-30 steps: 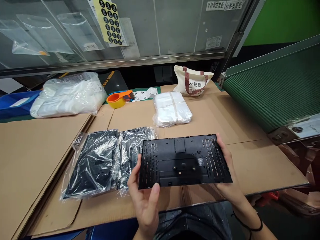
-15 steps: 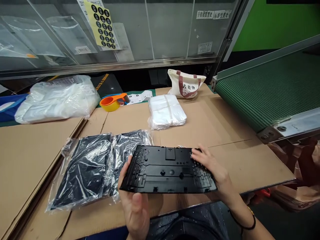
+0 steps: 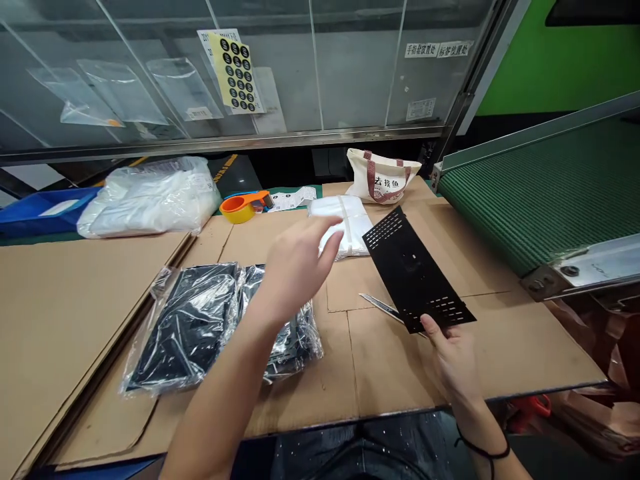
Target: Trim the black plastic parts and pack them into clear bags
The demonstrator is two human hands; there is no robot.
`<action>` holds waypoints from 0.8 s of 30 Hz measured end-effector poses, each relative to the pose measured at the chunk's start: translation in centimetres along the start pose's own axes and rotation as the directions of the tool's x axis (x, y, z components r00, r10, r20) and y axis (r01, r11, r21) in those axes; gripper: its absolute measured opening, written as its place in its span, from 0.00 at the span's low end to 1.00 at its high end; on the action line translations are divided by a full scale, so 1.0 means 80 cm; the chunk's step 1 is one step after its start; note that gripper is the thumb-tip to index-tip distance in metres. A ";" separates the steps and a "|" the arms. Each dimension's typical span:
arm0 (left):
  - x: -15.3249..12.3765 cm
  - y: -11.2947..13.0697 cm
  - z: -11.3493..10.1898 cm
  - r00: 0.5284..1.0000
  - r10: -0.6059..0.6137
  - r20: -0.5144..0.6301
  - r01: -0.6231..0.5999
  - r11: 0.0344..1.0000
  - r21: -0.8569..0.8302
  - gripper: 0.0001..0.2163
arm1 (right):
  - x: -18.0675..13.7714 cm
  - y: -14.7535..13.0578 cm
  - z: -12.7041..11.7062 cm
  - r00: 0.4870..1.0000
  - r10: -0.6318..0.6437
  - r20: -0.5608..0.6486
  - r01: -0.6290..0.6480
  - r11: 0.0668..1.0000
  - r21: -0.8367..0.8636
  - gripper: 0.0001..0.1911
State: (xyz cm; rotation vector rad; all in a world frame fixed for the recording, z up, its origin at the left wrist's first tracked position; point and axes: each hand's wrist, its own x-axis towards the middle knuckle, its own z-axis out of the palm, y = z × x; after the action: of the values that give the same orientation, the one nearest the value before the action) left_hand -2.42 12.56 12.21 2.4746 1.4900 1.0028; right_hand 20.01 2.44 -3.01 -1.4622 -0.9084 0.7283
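My right hand (image 3: 453,357) grips a black plastic panel (image 3: 413,270) by its lower end, thumb on top. The panel tilts up, with its slotted, flat face toward me. My left hand (image 3: 303,263) is raised before the stack of clear plastic bags (image 3: 357,223), its thumb and index finger apart and nothing seen between them. Whether it touches the stack I cannot tell. Below my left wrist lie two black panels in clear plastic wrap (image 3: 187,327), partly covered by the forearm. A slim pointed metal tool (image 3: 380,307) lies partly behind the held panel.
Cardboard (image 3: 320,407) covers the bench. An orange and yellow tape dispenser (image 3: 240,208), a plastic-wrapped bundle (image 3: 150,197) and a cloth bag (image 3: 383,177) stand along the back. A green conveyor belt (image 3: 550,193) rises at right.
My left hand has let go of the panel and moved up toward the bag stack. My right hand has moved the panel rightward and turned it over to its other face.
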 end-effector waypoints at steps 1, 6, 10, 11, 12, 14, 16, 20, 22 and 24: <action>0.023 -0.004 0.014 0.996 -0.014 0.085 0.006 0.996 0.092 0.15 | -0.001 0.005 -0.003 1.000 0.026 -0.015 -0.025 0.999 0.047 0.21; 0.070 -0.058 0.096 0.885 -0.071 0.460 -0.122 0.918 0.377 0.11 | -0.010 0.027 -0.028 0.997 0.075 -0.032 -0.068 0.981 0.180 0.22; 0.051 -0.095 0.126 0.856 -0.081 0.511 -0.169 0.890 0.424 0.08 | -0.015 0.037 -0.048 0.994 0.110 -0.005 -0.107 0.976 0.188 0.21; 0.048 -0.099 0.127 0.851 -0.090 0.518 -0.171 0.885 0.434 0.07 | -0.016 0.038 -0.051 0.994 0.110 0.000 -0.108 0.975 0.192 0.21; 0.047 -0.100 0.127 0.846 -0.100 0.523 -0.170 0.880 0.443 0.07 | -0.015 0.038 -0.051 0.994 0.107 0.004 -0.106 0.975 0.196 0.20; 0.050 -0.100 0.125 0.840 -0.120 0.529 -0.165 0.873 0.459 0.08 | -0.014 0.038 -0.049 0.995 0.100 0.007 -0.099 0.973 0.208 0.20; 0.059 -0.098 0.123 0.840 -0.136 0.526 -0.155 0.868 0.471 0.09 | -0.013 0.036 -0.045 0.994 0.106 0.009 -0.106 0.969 0.221 0.20; 0.076 -0.101 0.121 0.847 -0.175 0.501 -0.105 0.871 0.480 0.09 | -0.013 0.035 -0.037 0.988 0.147 0.038 -0.152 0.961 0.230 0.20; 0.081 -0.106 0.122 0.850 -0.204 0.486 -0.066 0.874 0.482 0.09 | -0.014 0.037 -0.036 0.987 0.153 0.055 -0.161 0.962 0.222 0.19; 0.082 -0.109 0.123 0.855 -0.221 0.470 -0.034 0.878 0.477 0.11 | -0.015 0.039 -0.037 0.986 0.150 0.066 -0.161 0.964 0.214 0.20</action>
State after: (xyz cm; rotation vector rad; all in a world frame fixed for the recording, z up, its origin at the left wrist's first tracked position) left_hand -1.40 24.97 4.34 2.6137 1.7790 -0.0894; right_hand 22.31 -0.02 -5.88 -1.3337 -0.7306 0.9544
